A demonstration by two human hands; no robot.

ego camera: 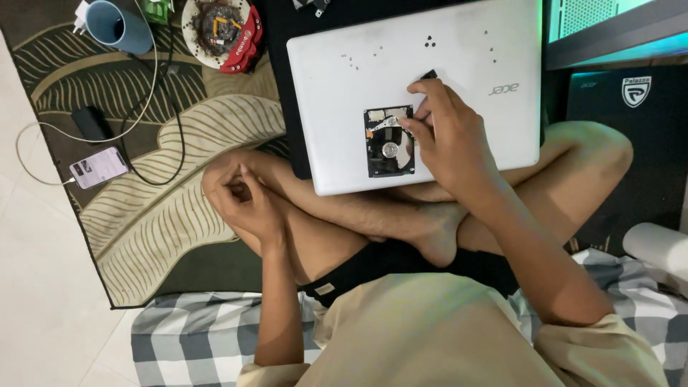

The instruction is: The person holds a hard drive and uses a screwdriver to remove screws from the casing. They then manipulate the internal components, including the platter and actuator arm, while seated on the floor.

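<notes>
Leaf-patterned carpet covers the floor where a person sits cross-legged with a closed white laptop as the work surface, and an opened hard disk drive lies flat on its lid near the front edge. The right hand rests on the drive's right side, fingers pinched together over the exposed arm; the left hand curls loosely closed on the knee. Small, stiff and light, the drive looks fragile inside, so it seems best held by its black frame.

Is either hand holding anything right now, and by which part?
The right hand pinches a small dark tool over the opened hard drive; the grip spot is hidden. The left hand rests curled on the knee, its contents hidden.
</notes>
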